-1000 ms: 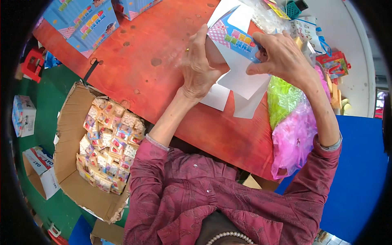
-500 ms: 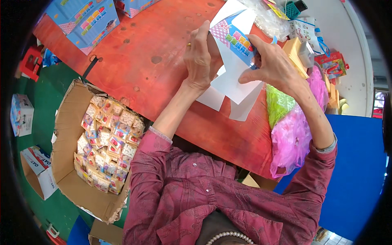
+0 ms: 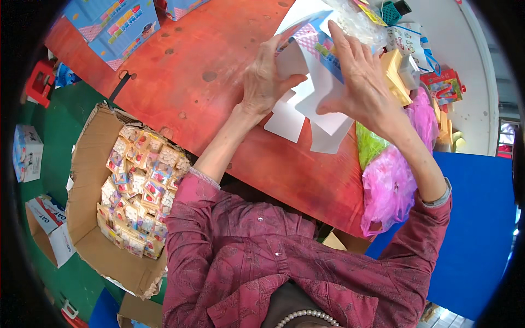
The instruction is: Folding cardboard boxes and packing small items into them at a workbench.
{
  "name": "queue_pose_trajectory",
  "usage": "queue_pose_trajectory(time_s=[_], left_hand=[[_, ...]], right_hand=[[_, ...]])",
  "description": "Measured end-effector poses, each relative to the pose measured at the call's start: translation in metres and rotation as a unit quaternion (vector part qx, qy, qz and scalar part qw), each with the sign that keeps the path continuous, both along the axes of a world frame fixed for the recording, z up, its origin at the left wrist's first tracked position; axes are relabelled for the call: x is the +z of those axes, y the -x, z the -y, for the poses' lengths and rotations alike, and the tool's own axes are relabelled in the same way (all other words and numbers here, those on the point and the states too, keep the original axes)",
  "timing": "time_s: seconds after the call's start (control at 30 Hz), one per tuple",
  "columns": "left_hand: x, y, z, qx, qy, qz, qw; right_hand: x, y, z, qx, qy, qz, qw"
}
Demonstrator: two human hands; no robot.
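A light cardboard carton (image 3: 321,93), printed blue and pink outside and white inside, is spread partway into a box shape above the red table, its white flaps hanging toward me. My left hand (image 3: 262,79) holds its left side, fingers up along the wall and thumb reaching inward. On the opposite side my right hand (image 3: 365,82) presses with long, nearly straight fingers against the printed wall, thumb beside a white panel. Parts of the fingertips are hidden behind the carton. More white card (image 3: 287,119) lies on the table beneath it.
Finished-looking blue printed boxes (image 3: 117,30) stand at the far left of the red table (image 3: 202,49). A brown box (image 3: 90,218) of small wrapped snacks (image 3: 139,191) sits left of me. Pink (image 3: 391,183) and green plastic bags (image 3: 370,143) and yellow blocks (image 3: 395,76) line the right.
The carton has gone from flatter to more opened out, its printed face turning away. Both hands have shifted slightly, the right fingers straightening and the left thumb reaching inward.
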State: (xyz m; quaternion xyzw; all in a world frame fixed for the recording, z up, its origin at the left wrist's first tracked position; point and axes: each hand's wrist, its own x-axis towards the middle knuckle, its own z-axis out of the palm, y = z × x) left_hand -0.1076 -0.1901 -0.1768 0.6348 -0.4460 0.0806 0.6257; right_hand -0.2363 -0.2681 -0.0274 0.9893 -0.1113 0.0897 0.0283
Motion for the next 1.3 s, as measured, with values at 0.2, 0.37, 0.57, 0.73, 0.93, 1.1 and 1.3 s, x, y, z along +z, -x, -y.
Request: queue_pose_trajectory(time_s=[0.2, 0.37, 0.57, 0.73, 0.93, 1.1, 1.3], left_hand=[[0.004, 0.0, 0.002, 0.035, 0.011, 0.048, 0.998], [-0.002, -0.001, 0.006, 0.035, 0.003, 0.042, 0.998], [-0.011, -0.008, 0.007, 0.06, 0.002, 0.071, 0.996], [-0.009, -0.012, 0.002, 0.046, 0.008, 0.054, 0.997], [-0.001, -0.018, -0.015, -0.011, -0.008, 0.015, 1.0], [0.021, -0.02, -0.016, -0.046, 0.004, 0.037, 0.998], [0.108, -0.048, 0.032, -0.119, -0.044, 0.339, 0.932]], right_hand=[[-0.029, 0.001, 0.0, -0.04, 0.059, 0.06, 0.996], [-0.032, -0.003, -0.002, -0.057, 0.142, 0.064, 0.986], [-0.044, 0.0, 0.018, -0.051, 0.252, 0.103, 0.961], [-0.044, -0.004, 0.014, -0.053, 0.253, 0.123, 0.958], [-0.034, -0.006, 0.006, -0.037, 0.196, 0.115, 0.973], [-0.045, -0.005, 0.002, -0.064, 0.183, 0.135, 0.972], [-0.068, -0.004, 0.002, -0.072, 0.021, 0.283, 0.956]])
